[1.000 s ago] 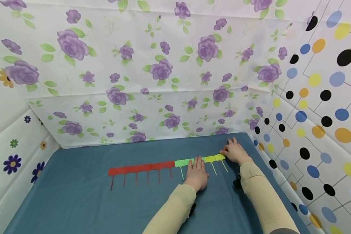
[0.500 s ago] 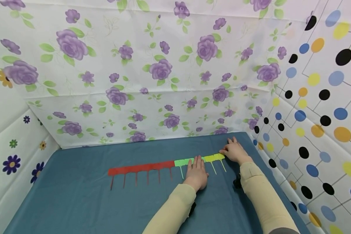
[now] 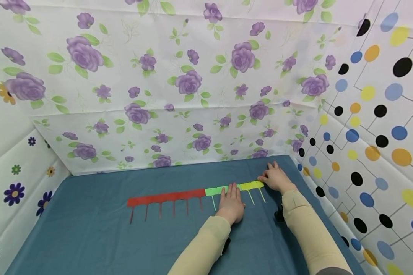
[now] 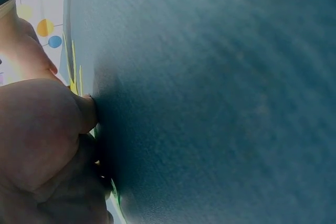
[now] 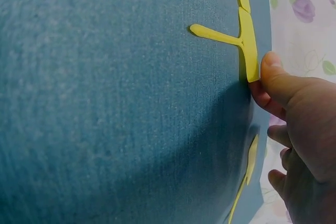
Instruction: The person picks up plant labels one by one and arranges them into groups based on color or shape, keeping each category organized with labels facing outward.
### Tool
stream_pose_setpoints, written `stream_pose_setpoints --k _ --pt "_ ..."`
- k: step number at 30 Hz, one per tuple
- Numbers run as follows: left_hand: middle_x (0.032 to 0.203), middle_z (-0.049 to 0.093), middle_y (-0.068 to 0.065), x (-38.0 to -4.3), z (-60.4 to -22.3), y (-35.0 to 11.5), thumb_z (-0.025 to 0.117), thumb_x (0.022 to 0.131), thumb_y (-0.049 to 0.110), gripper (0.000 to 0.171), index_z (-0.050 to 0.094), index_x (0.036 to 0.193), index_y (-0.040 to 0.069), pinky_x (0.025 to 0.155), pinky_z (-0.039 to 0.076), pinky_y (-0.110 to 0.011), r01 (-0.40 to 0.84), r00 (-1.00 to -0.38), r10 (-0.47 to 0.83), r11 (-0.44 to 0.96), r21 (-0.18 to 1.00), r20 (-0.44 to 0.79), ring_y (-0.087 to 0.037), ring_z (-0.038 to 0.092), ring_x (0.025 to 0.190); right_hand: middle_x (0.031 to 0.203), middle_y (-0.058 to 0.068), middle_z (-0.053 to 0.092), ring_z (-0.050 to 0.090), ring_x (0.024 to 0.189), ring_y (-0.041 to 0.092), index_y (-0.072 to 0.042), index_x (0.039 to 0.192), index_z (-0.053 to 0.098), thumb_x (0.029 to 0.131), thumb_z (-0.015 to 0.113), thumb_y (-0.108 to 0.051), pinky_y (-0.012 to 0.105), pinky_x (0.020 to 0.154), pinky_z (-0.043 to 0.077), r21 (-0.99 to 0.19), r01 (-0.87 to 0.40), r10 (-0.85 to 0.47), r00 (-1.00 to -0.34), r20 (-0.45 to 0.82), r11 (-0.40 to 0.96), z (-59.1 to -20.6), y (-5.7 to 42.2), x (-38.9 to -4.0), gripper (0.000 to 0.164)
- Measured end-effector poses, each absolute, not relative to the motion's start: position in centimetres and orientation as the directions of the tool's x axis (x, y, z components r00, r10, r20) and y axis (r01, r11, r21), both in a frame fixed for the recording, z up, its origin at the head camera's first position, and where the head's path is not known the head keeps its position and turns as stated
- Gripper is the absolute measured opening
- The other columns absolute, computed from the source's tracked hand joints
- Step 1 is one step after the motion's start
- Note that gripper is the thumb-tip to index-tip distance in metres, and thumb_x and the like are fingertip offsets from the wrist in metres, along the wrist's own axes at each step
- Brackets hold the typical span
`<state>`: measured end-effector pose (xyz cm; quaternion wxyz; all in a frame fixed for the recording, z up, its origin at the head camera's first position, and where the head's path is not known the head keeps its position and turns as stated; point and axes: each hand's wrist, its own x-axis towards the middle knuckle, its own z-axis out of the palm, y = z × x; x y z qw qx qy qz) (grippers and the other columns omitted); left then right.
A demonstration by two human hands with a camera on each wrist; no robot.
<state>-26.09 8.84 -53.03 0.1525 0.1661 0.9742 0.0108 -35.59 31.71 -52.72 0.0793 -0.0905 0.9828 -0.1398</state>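
A row of flat T-shaped plant labels lies on the blue cloth, their thin stems toward the person. From left to right run red labels (image 3: 166,197), green labels (image 3: 213,191) and yellow labels (image 3: 251,186). The left hand (image 3: 231,206) rests with straight fingers over the green part, hiding some of it. At the row's right end, the right hand (image 3: 277,178) pinches the outer end of the last yellow label (image 5: 248,45) between thumb and forefinger. Under that hand, in the right wrist view, lies another yellow label (image 5: 252,158), hidden from the head view.
Blue cloth (image 3: 89,236) covers the table. A floral sheet (image 3: 179,95) hangs along its back edge, and a dotted sheet (image 3: 371,152) stands close by the right arm. On the left hangs another flowered sheet (image 3: 7,168).
The last yellow label's stem has shifted slightly left, straightening beside its neighbour. Both hands stay almost where they were.
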Motion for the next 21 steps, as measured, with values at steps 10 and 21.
stream_pose_setpoints --k 10,21 --pt "0.168 0.001 -0.003 -26.0 -52.9 8.9 0.033 0.107 0.048 0.067 0.013 0.162 0.015 0.123 0.003 -0.045 0.332 -0.9 0.331 0.942 0.048 -0.285 -0.02 0.0 0.153 0.156 0.034 0.023 0.0 0.146 0.053 -0.011 0.103 0.074 0.1 0.06 -0.038 0.067 0.115 0.01 -0.292 -0.17 -0.21 -0.971 -0.111 0.941 -52.8 31.8 -35.4 0.031" --pt "0.168 -0.002 -0.003 -26.1 -53.0 8.8 0.032 0.107 0.048 0.068 0.01 0.162 0.015 0.122 0.001 -0.046 0.338 -0.888 0.342 0.939 0.067 -0.308 -0.02 -0.004 0.153 0.155 0.031 0.029 0.005 0.146 0.052 -0.009 0.114 0.066 0.104 0.055 -0.021 0.069 0.111 0.019 -0.351 -0.151 -0.173 -0.984 -0.032 0.924 -52.4 34.0 -35.0 0.019"
